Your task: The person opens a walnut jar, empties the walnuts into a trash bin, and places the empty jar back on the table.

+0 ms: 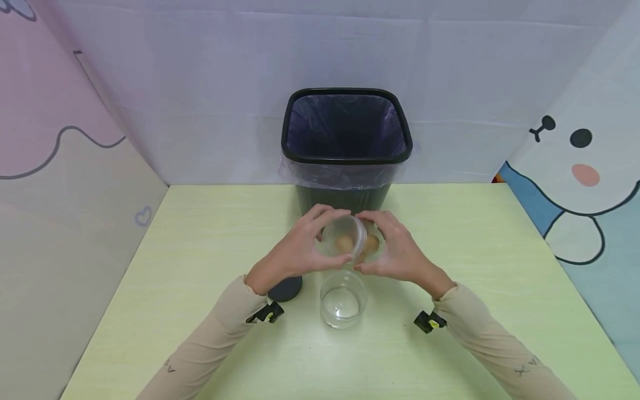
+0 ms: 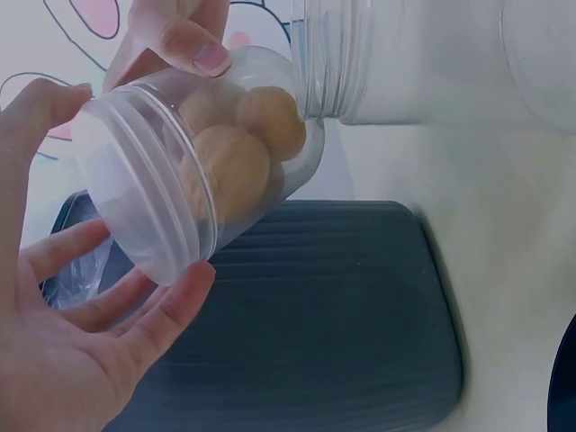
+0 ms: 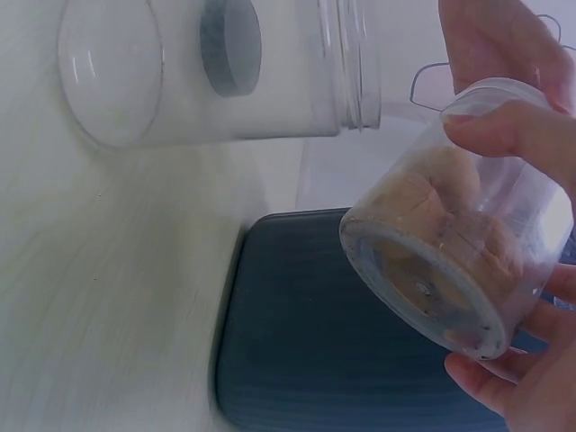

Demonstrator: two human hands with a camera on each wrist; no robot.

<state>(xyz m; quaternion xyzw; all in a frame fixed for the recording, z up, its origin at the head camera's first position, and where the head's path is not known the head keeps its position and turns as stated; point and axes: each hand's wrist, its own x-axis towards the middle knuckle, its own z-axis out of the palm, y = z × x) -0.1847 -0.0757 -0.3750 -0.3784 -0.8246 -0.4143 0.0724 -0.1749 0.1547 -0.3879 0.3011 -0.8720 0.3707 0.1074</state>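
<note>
Both hands hold a clear plastic jar [image 2: 292, 166] tilted on its side above the table. My left hand [image 1: 305, 247] grips its translucent white screw lid [image 2: 148, 184], thumb on one side and fingers on the other. Around the jar's body curls my right hand [image 1: 397, 250], close to the bottom end. Several round brown walnuts [image 2: 229, 166] lie inside, seen through the wall. The lid sits on the jar's mouth. Below the hands, a second clear jar [image 1: 343, 303] stands upright on the table without a lid.
A black bin [image 1: 347, 160] with a plastic liner stands at the table's back edge, just beyond the hands. Partly behind the left wrist lies a round black lid [image 1: 286, 289]. Printed cloth hangs around the pale table [image 1: 465, 239].
</note>
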